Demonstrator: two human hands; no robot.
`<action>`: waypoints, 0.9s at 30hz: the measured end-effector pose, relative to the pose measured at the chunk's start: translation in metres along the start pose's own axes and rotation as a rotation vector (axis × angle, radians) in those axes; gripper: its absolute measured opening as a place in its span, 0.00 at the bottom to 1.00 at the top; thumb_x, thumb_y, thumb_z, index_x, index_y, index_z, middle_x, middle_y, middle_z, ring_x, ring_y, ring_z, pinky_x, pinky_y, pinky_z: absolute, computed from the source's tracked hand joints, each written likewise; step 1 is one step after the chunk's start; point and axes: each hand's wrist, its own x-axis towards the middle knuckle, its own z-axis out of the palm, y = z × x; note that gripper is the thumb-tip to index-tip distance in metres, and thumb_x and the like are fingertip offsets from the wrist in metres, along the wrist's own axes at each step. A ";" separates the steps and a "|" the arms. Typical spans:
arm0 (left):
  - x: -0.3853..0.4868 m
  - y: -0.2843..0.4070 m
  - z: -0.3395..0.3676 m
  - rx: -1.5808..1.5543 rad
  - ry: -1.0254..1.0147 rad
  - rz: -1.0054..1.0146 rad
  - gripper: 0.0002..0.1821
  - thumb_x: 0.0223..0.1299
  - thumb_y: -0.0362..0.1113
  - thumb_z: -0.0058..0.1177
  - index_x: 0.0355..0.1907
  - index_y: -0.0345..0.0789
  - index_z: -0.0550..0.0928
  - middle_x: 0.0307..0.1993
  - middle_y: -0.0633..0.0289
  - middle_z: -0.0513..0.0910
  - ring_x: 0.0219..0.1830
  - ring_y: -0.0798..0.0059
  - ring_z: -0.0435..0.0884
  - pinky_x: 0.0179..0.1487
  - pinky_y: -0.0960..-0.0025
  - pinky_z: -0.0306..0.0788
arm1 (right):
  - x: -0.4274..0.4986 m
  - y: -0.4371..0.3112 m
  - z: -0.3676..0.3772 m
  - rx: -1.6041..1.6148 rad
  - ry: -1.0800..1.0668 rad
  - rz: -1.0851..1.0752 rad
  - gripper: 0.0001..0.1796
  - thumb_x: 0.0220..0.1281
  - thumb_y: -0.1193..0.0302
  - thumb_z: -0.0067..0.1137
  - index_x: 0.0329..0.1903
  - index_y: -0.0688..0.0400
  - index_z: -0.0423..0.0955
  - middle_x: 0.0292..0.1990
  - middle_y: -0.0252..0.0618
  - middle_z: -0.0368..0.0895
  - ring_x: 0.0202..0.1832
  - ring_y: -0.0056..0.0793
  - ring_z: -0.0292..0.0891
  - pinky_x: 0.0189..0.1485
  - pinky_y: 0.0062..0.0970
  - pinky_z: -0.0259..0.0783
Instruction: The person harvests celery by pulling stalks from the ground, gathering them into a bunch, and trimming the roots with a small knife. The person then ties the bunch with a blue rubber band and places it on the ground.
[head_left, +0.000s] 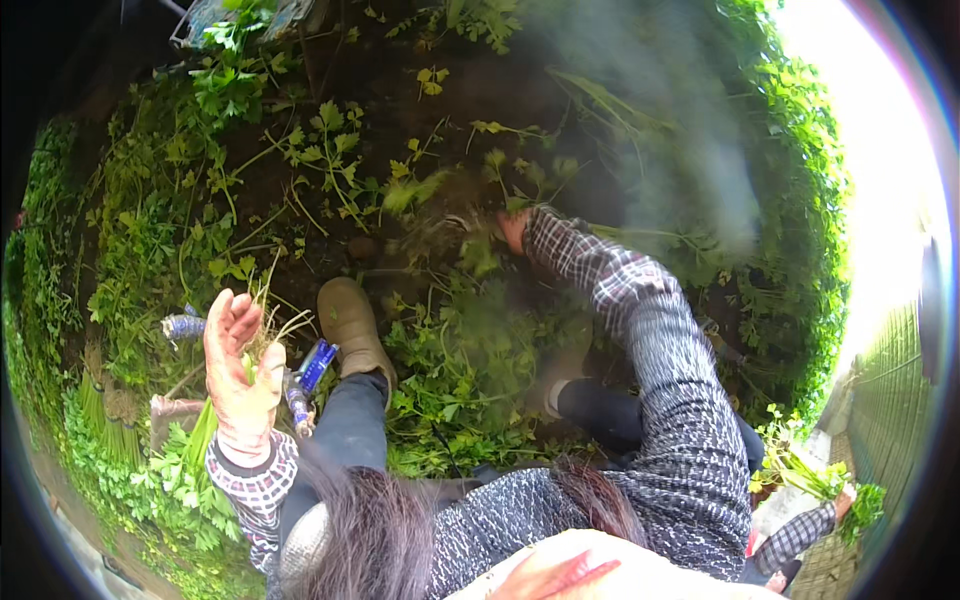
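My left hand (244, 375) is raised at the lower left, palm turned inward. A small bunch of celery-like plants (201, 439) lies in its grip, thin pale roots up by the thumb and leaves hanging beside the wrist. My right hand (513, 229) reaches down to the soil among loose leafy stalks, blurred and partly hidden by the plaid sleeve. Next to its fingers is a blurred clump of roots and leaves (457, 225); whether the fingers hold it is not clear. Cut or pulled greens (450, 375) cover the ground between my legs.
Root-up bundles of greens (112, 420) stand at far left. A blue-wrapped roll (184, 327) and a blue packet (318, 365) lie near my boot (349, 322). Standing plants (806, 187) line the right. Another person's sleeved arm (796, 536) holds a leafy bunch (810, 476) at lower right.
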 end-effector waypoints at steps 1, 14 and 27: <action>0.002 0.001 -0.005 0.089 0.012 0.004 0.41 0.55 0.36 0.62 0.69 0.33 0.58 0.61 0.51 0.69 0.61 0.61 0.71 0.66 0.61 0.63 | 0.002 0.008 -0.001 -0.042 0.051 -0.021 0.29 0.59 0.63 0.50 0.62 0.61 0.62 0.48 0.53 0.78 0.50 0.40 0.77 0.49 0.39 0.73; 0.052 0.004 -0.015 -0.027 0.179 -0.321 0.41 0.55 0.37 0.57 0.70 0.36 0.56 0.63 0.47 0.64 0.64 0.56 0.66 0.69 0.58 0.58 | 0.216 0.186 -0.023 -0.007 0.464 0.327 0.22 0.65 0.60 0.50 0.55 0.61 0.70 0.41 0.49 0.82 0.39 0.39 0.79 0.45 0.41 0.74; 0.040 0.008 -0.014 0.050 0.137 -0.365 0.44 0.54 0.43 0.63 0.70 0.36 0.57 0.59 0.53 0.67 0.60 0.61 0.69 0.67 0.60 0.60 | 0.207 0.201 -0.015 0.222 0.433 0.475 0.33 0.53 0.58 0.60 0.59 0.62 0.65 0.42 0.51 0.80 0.41 0.40 0.79 0.44 0.41 0.74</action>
